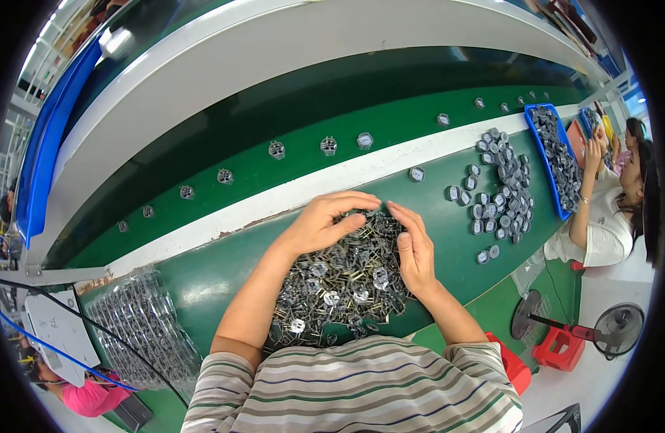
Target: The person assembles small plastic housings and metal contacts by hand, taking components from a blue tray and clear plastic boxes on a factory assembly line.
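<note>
A heap of small dark parts with metal pins [340,281] lies on the green tabletop right in front of me. My left hand [316,225] curves around the heap's far left side, its fingers stretched out and the thumb apart. On the far right side my right hand [417,254] rests against the same heap, fingers extended. The fingertips of both hands come close together at the far edge of the heap, with a small gap between them. Neither hand grips a single part.
Grey round caps [502,191] lie scattered at the right, beside a blue bin [563,206] full of them. Beyond a white ledge [275,189], a green belt [304,155] carries spaced-out parts. Clear plastic trays [134,317] are at left. A co-worker [610,216] sits at right.
</note>
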Demonstrator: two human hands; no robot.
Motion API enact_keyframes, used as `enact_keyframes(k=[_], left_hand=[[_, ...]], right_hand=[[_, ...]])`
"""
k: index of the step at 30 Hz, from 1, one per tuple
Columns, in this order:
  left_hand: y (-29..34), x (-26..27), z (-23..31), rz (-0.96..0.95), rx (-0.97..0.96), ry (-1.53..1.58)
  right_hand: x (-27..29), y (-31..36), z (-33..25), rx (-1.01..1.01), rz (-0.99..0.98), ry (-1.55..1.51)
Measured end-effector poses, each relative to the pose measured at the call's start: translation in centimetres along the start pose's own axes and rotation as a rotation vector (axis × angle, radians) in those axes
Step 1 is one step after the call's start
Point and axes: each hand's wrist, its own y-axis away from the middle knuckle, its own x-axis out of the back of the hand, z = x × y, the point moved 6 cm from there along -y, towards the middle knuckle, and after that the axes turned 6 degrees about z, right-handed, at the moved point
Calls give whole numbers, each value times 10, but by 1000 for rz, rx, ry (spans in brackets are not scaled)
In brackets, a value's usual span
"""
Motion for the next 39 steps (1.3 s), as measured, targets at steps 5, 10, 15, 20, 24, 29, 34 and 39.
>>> enact_keyframes(k=[5, 10, 15, 20, 24, 29, 34, 39], left_hand=[[-25, -29, 7, -85, -23, 85], [-59, 11, 11, 18, -143, -368], [-87, 38, 6, 208, -227, -936], [-89, 41, -15, 101, -125, -1016], [-86, 41, -11, 151, -183, -1003], [-84, 22, 23, 184, -265, -809], [-69, -7, -10, -15, -91, -428], [-67, -14, -13, -3, -132, -434]], right_hand=[[12, -2, 20, -174, 147, -190], [33, -33, 31, -243, -45, -58], [18, -62, 10, -53, -258, 94], [15, -62, 1, 0, -313, 209], [26, -48, 9, -122, -349, 191], [30, -47, 12, -249, -287, 62], [39, -49, 12, -20, -113, 85], [50, -42, 50, -382, 179, 75]])
